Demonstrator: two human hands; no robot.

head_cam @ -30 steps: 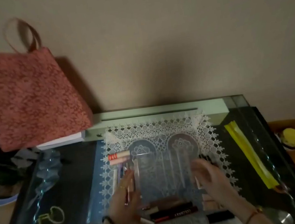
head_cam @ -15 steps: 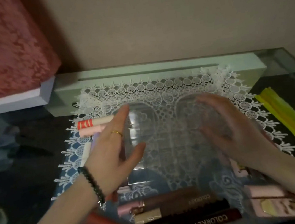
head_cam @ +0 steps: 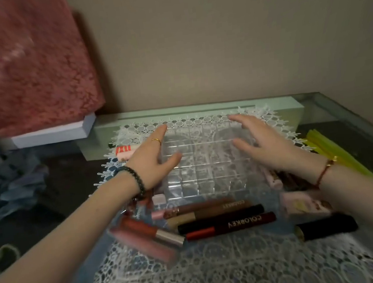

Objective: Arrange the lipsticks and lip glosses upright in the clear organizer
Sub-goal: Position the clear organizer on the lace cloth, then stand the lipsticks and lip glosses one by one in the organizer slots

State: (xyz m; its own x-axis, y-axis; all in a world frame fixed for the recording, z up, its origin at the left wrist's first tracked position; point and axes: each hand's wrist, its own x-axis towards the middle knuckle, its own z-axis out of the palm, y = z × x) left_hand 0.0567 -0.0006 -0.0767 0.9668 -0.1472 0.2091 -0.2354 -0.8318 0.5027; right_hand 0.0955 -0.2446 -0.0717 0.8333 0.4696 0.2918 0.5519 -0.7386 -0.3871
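The clear organizer (head_cam: pixel 207 167), a grid of small square cells, stands on the lace mat with no tubes in it. My left hand (head_cam: pixel 152 159) lies against its left side, thumb over the grid. My right hand (head_cam: pixel 266 145) holds its right side, fingers spread toward the far corner. Several lipsticks and glosses lie flat in front of it: a dark red COLORKEY tube (head_cam: pixel 231 225), a black tube (head_cam: pixel 220 218), brown tubes (head_cam: pixel 203 206), pink glosses (head_cam: pixel 146 240) and a black lipstick (head_cam: pixel 327 226). More tubes lie at the back left (head_cam: pixel 124 149) and under my right wrist (head_cam: pixel 274 177).
The white lace mat (head_cam: pixel 220 273) covers a dark glass table. A pale green ledge (head_cam: pixel 200 111) runs along the wall. A red fabric bag (head_cam: pixel 23 62) sits on a white box (head_cam: pixel 53 134) at the back left. Yellow strips (head_cam: pixel 330 152) lie right, a pink box (head_cam: pixel 306 205) near my right forearm.
The view has dropped lower and closer to the table. Both hands have stayed at the organizer's sides and reached farther back along it.
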